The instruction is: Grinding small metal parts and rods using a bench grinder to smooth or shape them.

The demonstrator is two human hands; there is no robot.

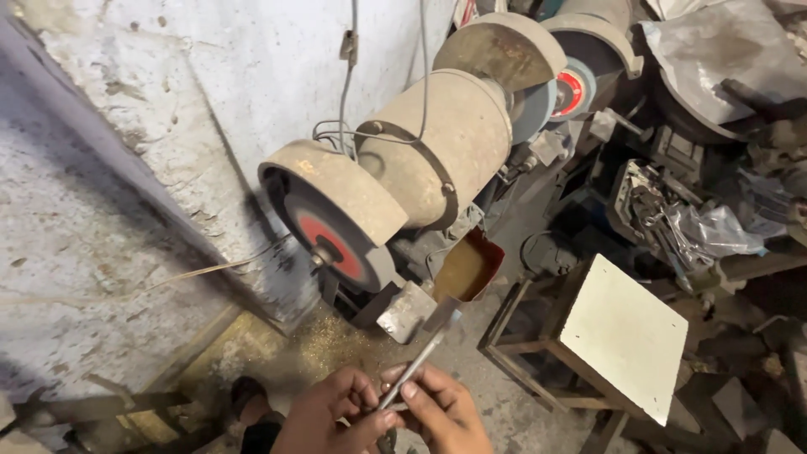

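Observation:
Both my hands meet at the bottom middle of the head view around a thin grey metal rod (423, 356). My left hand (329, 415) grips the rod's lower end, and my right hand (443, 409) pinches it just above. The rod's tip points up and right toward the small metal tool rest (407, 311) of a dusty bench grinder (424, 151). The grinder's near wheel (332, 240), dark with a red centre, sits under a tan guard just above the rod's tip.
A rusty tin (467, 269) of brown liquid stands beside the grinder. To the right is a white-topped stool (624, 334) on a wooden frame. Metal scrap and crumpled plastic (710, 227) fill the right side. A second grinder wheel (570, 91) is behind. A rough white wall (134, 126) is left.

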